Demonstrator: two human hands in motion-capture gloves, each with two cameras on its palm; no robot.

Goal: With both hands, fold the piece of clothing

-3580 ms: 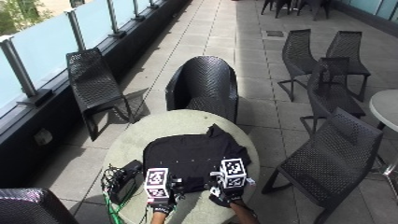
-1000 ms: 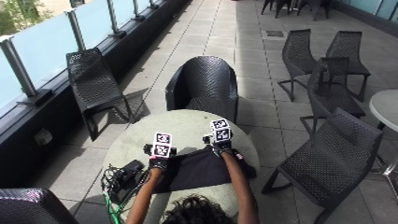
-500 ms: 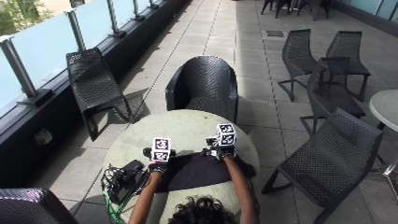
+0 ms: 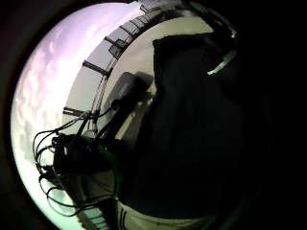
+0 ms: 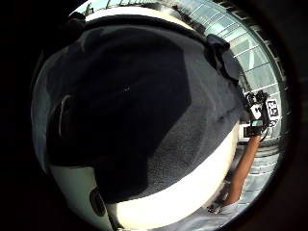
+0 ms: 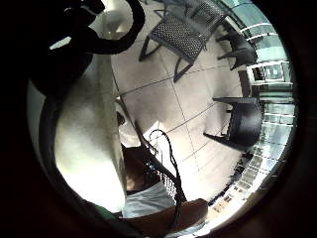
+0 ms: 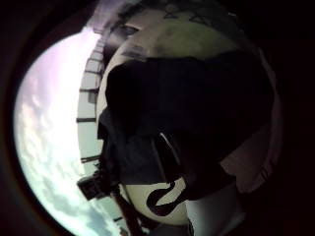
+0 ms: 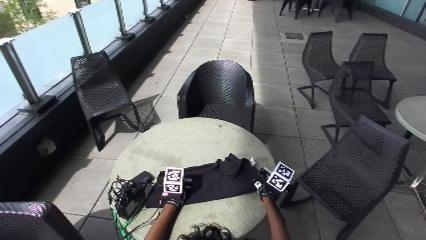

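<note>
A black garment [image 8: 216, 180] lies folded into a wide band on the near part of the round pale table [image 8: 193, 145]. My left hand [image 8: 176, 192] is at the band's left end. At its right end, close to the table's edge, is my right hand [image 8: 266, 189]. The outside view does not show whether either hand holds the cloth. Dark cloth [image 5: 144, 96] fills the left thumb side palm view, where the right hand [image 5: 257, 115] shows beyond the cloth's far edge. The right thumb side palm view looks across the garment [image 7: 187, 108].
A black device with a tangle of cables [image 8: 133, 187] sits on the table left of the garment. Dark wicker chairs stand around the table: one behind it [image 8: 219, 92], one at its right [image 8: 353, 170], one at the left by the glass railing [image 8: 100, 90].
Both hands have come back from the far side of the garment toward the person and moved apart to its two ends. The garment now lies as a flatter, wider band.
</note>
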